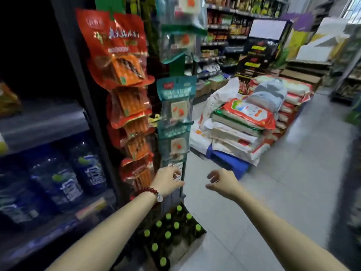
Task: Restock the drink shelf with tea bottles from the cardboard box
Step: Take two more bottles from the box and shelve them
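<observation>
A cardboard box (192,245) sits on the floor below my arms, filled with several dark tea bottles (168,236) with green caps. My left hand (168,180), a bead bracelet on its wrist, is stretched out above the box with its fingers on the wire of a hanging display rack (178,171). My right hand (222,182) hovers in the air to the right of it, fingers loosely curled, holding nothing. The dark drink shelf (45,122) runs along the left.
Large blue water bottles (58,180) fill the lower left shelf. Red snack packets (125,61) and teal packets (176,100) hang on the rack. Stacked rice sacks (244,124) lie on a blue pallet ahead. Grey tiled floor (293,192) stretches to the right.
</observation>
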{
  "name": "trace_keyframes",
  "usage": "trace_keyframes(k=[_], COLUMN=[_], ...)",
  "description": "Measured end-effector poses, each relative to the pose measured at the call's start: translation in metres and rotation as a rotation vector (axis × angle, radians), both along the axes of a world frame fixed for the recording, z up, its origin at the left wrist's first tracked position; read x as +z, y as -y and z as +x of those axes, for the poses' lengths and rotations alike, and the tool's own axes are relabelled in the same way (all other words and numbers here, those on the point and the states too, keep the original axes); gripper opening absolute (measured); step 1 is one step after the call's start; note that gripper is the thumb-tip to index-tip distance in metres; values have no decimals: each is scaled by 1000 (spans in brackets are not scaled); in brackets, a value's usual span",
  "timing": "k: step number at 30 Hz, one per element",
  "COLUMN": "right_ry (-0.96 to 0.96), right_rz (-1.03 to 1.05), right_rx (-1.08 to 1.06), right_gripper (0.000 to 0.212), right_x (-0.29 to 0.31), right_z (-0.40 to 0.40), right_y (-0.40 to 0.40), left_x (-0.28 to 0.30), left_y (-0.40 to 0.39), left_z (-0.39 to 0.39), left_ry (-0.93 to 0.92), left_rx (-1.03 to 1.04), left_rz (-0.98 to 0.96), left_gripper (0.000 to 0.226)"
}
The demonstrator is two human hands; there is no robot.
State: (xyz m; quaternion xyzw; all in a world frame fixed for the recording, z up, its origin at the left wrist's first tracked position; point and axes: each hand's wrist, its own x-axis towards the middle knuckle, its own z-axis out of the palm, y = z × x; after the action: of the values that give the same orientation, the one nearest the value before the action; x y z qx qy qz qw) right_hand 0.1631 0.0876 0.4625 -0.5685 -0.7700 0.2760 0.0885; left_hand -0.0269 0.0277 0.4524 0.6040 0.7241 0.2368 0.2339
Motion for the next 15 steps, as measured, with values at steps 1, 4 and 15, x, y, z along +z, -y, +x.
trace_keyframes(k=[1, 4, 15], right_ry=[16, 37, 26], right_rz=[-6, -52, -127], right_rx=[-4, -9, -53], right_gripper=[34, 35, 36], right_x=[-25, -101, -321], right_z=[1, 8, 17], right_y=[-3, -7, -22], left_x=[-24, -99, -317], left_y=[-4, -9, -24], left_z=[0, 3, 10], left_ry=[-2, -12, 6], left_rx=[0, -14, -46], left_rz=[-9, -36, -117], left_gripper=[35, 37, 44])
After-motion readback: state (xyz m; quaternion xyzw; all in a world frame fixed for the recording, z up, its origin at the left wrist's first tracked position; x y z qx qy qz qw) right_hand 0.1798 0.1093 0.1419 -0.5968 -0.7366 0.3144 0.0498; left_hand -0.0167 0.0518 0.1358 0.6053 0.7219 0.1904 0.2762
